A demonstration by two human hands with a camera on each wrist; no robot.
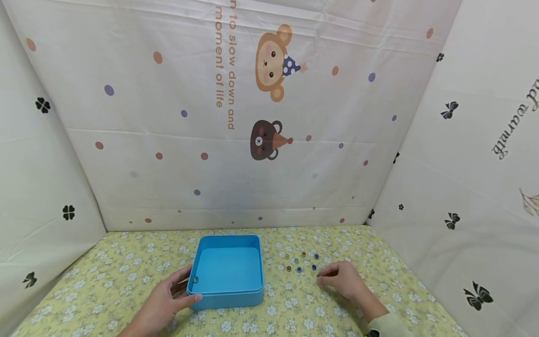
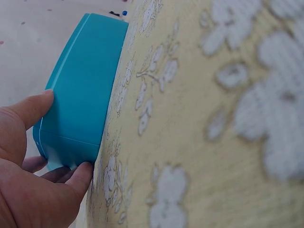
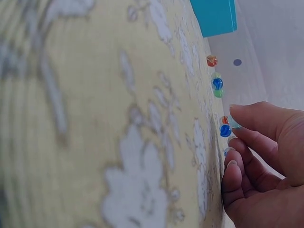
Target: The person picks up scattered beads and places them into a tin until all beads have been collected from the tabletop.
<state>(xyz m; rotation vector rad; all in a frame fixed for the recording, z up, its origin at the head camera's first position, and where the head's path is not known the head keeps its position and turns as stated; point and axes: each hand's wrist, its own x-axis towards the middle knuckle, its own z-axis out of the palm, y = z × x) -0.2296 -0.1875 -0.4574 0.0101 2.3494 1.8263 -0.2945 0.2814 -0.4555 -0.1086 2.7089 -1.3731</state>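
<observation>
A square blue box (image 1: 227,299), open at the top, stands on the cloth. My left hand (image 1: 162,299) grips its near left corner, the thumb on the front wall and the fingers around the left side. The left wrist view shows the same hold on the box (image 2: 88,76). Inside, a greenish glass marble (image 1: 195,280) lies by the left wall. To the right of the box, my right hand (image 1: 343,281) is low over the cloth. In the right wrist view its thumb and index finger pinch a pale teal marble (image 3: 235,123), partly hidden by the fingers.
Several loose glass marbles lie between box and right hand, among them a blue marble (image 1: 299,269), a green marble (image 1: 296,260) and an orange-brown marble (image 1: 288,268). Yellow floral cloth (image 1: 236,325) covers the table. A printed white curtain (image 1: 227,187) hangs behind and at both sides.
</observation>
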